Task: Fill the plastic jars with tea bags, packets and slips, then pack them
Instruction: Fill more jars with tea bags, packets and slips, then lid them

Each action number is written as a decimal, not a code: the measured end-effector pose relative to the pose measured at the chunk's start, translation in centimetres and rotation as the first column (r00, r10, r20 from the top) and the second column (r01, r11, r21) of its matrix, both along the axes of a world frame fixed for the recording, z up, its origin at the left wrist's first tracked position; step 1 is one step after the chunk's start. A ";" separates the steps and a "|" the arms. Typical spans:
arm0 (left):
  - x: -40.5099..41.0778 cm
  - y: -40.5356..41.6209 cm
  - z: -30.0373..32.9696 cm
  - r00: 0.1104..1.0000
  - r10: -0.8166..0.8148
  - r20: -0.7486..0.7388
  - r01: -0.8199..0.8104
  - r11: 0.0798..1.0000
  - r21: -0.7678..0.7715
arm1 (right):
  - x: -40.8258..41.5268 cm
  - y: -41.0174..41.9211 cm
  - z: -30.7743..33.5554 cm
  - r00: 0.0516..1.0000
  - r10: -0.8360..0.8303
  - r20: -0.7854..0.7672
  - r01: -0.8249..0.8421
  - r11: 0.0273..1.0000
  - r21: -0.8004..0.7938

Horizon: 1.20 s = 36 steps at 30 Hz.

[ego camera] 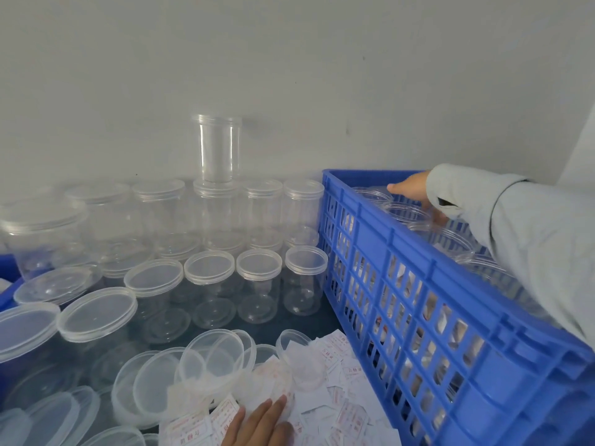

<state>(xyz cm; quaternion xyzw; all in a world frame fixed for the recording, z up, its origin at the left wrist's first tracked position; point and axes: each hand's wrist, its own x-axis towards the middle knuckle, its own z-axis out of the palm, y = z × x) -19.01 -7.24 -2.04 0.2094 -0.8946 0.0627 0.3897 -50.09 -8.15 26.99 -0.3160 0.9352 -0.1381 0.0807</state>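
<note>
The right hand [410, 188] reaches over the far rim of the blue crate [402, 262], its pale sleeve [531, 239] stretched across the crate's top. The fingers curl down among the open jars [402, 210] standing inside the crate; the thumb points toward the wall. Whether this grip has closed on a jar rim cannot be told, since the fingertips are hidden behind the plastic. Through the crate's slotted side, below that hand, paper and packets show in the jars packed there.

The left hand [260, 423] lies flat at the bottom edge of view, fingers straight and together, pressing on the heap of white slips [335, 381] with red print. This grip is fully open and holds nothing. Just beyond its fingertips lies a pile of loose clear lids [209, 358], some leaning on edge, some overlapping the slips.

Farther from the left hand, toward the wall, lidded empty jars [257, 278] stand in rows on the dark bench [322, 323], stacked two high at the back. One lidless jar [217, 146] stands alone on top of that stack. The crate sits right of these rows, touching the nearest jars.
</note>
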 end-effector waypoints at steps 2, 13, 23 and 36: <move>0.2 -0.1 -0.1 0.999 -0.017 0.049 0.015 0.999 0.040 | 0.2 0.4 -0.5 0.989 -0.019 0.145 0.019 1.000 -0.003; 1.6 0.5 1.7 0.988 -0.017 0.156 0.019 1.000 -0.012 | 1.8 1.8 1.0 0.998 -0.063 -0.013 0.058 0.973 -0.224; 3.4 -0.6 12.4 0.981 -0.151 -0.123 0.173 0.964 0.204 | 13.6 -0.3 4.2 0.925 0.255 -0.282 -0.342 0.882 -0.325; 19.6 -8.2 16.9 0.835 0.447 -0.320 -0.048 0.639 0.768 | 35.4 -5.1 -10.1 0.583 0.795 -0.169 -0.778 0.606 0.167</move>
